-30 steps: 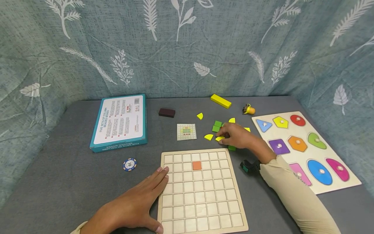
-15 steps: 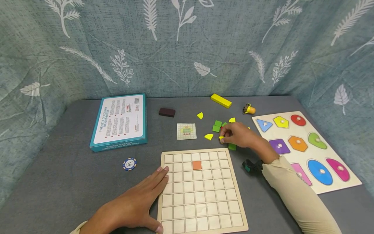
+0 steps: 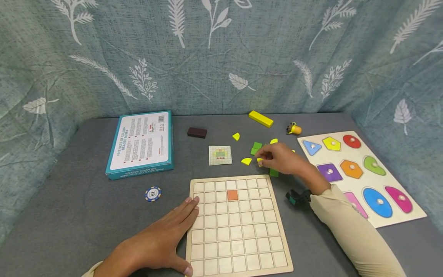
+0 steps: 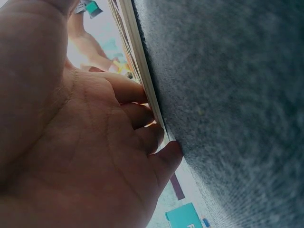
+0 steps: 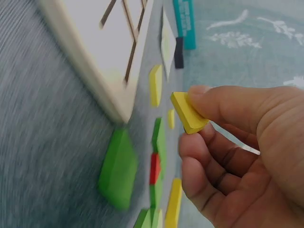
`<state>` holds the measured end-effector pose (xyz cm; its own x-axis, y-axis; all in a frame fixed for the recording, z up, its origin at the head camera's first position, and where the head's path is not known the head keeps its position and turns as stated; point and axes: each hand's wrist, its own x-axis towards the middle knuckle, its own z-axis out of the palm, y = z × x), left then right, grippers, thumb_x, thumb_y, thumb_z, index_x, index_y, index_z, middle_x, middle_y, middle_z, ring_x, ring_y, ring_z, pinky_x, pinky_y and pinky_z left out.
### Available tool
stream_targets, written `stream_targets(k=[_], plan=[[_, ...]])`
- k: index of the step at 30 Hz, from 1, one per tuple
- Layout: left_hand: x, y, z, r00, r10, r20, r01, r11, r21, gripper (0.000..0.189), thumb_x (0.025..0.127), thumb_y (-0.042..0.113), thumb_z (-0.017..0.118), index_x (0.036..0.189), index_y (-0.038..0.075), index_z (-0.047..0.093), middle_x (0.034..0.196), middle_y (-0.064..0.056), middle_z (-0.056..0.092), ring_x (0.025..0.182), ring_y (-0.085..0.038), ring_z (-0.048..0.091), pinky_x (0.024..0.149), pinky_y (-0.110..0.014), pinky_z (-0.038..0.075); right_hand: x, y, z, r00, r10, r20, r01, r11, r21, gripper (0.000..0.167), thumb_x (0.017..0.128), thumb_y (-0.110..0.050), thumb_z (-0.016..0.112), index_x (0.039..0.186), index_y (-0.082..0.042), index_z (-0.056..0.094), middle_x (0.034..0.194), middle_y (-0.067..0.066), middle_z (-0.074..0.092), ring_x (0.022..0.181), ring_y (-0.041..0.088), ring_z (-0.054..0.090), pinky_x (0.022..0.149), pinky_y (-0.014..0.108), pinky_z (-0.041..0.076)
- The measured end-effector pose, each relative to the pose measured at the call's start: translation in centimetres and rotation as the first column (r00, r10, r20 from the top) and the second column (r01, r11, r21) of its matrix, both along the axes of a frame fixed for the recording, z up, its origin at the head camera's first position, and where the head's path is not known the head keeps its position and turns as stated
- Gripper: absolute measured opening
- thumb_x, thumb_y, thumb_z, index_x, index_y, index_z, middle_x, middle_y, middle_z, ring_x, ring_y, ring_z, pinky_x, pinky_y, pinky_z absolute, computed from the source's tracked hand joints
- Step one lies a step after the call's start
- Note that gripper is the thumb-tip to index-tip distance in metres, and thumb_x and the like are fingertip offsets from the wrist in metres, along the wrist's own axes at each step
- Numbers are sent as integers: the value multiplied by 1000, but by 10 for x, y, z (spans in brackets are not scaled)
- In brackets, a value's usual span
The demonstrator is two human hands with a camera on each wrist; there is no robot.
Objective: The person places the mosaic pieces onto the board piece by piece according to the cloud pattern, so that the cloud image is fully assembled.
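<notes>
My left hand [image 3: 160, 236] lies along the left edge of a wooden grid board [image 3: 291, 265], fingers stretched out and touching its rim. One orange square tile [image 3: 232, 195] sits in a cell of the board's second row. Beyond the board's far right corner, my right hand [image 3: 283, 158] pinches a yellow quarter-circle piece [image 5: 187, 113] between thumb and fingers. In the right wrist view this piece is held up off the table. Around that hand lie green square tiles [image 3: 256, 146], more yellow quarter-circles [image 3: 246, 161] and a red piece [image 5: 155, 168], partly hidden in the head view.
A small pattern card [image 3: 220, 155] lies behind the board. Left of it are a teal box [image 3: 142, 142] and a poker chip [image 3: 153, 194]. A dark block [image 3: 197, 132], yellow bar [image 3: 261, 119] and toy figure [image 3: 293, 128] stand farther back. A shape puzzle [image 3: 372, 181] lies at right.
My right hand has gripped the yellow quarter-circle, drawn it a little to the right, and now lifts it slightly. My left hand has stayed on the board's edge.
</notes>
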<state>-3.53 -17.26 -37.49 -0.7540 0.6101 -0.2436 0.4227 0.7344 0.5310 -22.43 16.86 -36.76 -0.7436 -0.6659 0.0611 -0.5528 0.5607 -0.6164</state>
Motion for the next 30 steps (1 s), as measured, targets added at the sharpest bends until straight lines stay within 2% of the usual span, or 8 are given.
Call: stream_targets(k=[10,19,25,30], plan=[[0,0,0,1000,1,1,-1,1000,3,131,60,78,69,154,2,21,163,-6,2,147,-25,2,112,-53,20,16,-22,13,992,34,121,-35,999,6,16,91,-4,67,107,1,70,88,0,66,73,13,58,65,31,48],[0,0,-1,1000,5,4,-5,1000,-4,131,59,78,70,154,2,21,163,-5,2,147,-24,1,112,-53,20,30,-30,8,990,91,107,-95,995,34,16,91,-1,65,106,-5,72,95,-1,68,71,10,54,64,27,47],[-1,0,-1,1000,7,9,-7,1000,-2,131,59,78,70,154,3,21,163,-5,2,147,-24,2,112,-53,20,36,-33,5,987,153,47,-154,988,13,16,89,2,66,99,-7,74,86,-5,64,72,10,53,65,26,48],[-1,0,-2,1000,9,20,-9,1000,1,131,59,77,71,155,3,21,163,-4,1,147,-24,1,112,-53,19,40,-34,3,984,175,32,-175,984,24,14,88,-1,69,98,-8,74,86,-7,62,74,8,55,66,26,48]])
